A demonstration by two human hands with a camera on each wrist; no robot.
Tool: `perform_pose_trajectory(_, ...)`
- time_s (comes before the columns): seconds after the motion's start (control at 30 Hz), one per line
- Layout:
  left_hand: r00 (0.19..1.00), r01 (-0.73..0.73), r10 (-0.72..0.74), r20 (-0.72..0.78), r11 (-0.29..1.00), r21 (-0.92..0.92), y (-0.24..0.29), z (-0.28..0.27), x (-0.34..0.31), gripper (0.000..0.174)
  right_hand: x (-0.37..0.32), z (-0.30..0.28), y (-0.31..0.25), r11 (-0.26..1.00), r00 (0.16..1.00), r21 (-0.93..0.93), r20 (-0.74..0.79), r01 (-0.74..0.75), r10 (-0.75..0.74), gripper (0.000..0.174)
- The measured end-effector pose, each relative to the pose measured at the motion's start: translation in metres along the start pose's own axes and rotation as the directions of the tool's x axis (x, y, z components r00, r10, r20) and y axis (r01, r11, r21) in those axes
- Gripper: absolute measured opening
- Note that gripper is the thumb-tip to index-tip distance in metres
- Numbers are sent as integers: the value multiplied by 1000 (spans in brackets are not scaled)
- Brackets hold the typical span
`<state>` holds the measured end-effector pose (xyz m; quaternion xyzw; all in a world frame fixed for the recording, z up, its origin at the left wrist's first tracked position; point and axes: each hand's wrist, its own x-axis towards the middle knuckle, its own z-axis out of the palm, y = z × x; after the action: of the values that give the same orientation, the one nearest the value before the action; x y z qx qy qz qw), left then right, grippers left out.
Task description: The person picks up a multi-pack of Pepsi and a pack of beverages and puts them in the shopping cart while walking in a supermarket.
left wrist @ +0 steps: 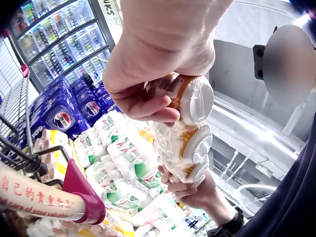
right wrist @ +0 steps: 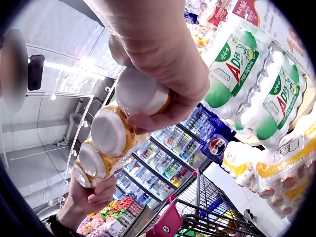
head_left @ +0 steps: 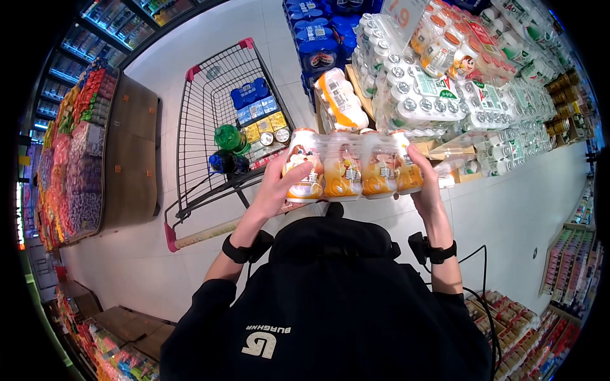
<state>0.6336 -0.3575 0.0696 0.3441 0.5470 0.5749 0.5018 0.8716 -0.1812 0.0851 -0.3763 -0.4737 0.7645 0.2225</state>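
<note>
A shrink-wrapped pack of white drink bottles with orange labels (head_left: pixel 344 170) is held up in front of the body between both hands. My left hand (head_left: pixel 274 188) grips the left end, thumb across the front of the end bottle. At the opposite end, my right hand (head_left: pixel 426 183) holds the last bottle, its fingers bent around the side. From the left wrist view, the bottles' white bases (left wrist: pixel 198 104) face outward under clear film, and the left fingers (left wrist: pixel 150 106) curl over a label. A similar orange-and-white pack (head_left: pixel 340 98) lies on the display just beyond.
A shopping cart (head_left: pixel 190 143) stands at front left, holding a blue can pack (head_left: pixel 250 93), boxed drinks and a green bottle (head_left: pixel 230 138). Stacked white-and-green bottle packs (head_left: pixel 435 95) and blue Pepsi packs (head_left: pixel 316 47) rise ahead. Left is a snack bin (head_left: pixel 129 143).
</note>
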Motion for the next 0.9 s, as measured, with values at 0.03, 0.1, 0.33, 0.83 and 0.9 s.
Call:
perform_pose_trajectory(0.03, 1000, -7, 7, -8, 1000, -25, 1, 1, 0, 48, 0, 1, 0, 1000, 1000, -6, 0, 0, 0, 46)
perform_pose_trajectory(0.1, 1000, -23, 21, -24, 997, -76, 3, 3, -2, 39, 0, 3, 1, 1000, 1000, -20, 1, 1, -1, 46)
perform_pose_trajectory(0.33, 999, 41, -41, 5, 996, -74, 0, -4, -7, 54, 2, 4, 1, 998, 999, -63, 47, -3, 6, 45)
perform_pose_trajectory(0.83, 998, 50, -55, -28, 985, -166, -8, -10, -9, 47, 4, 6, 7, 994, 997, -96, 65, 43, -37, 50)
perform_pose_trajectory(0.9, 998, 51, -55, -20, 983, -176, -8, -10, -8, 47, 4, 5, 8, 994, 997, -106, 72, 33, -26, 51)
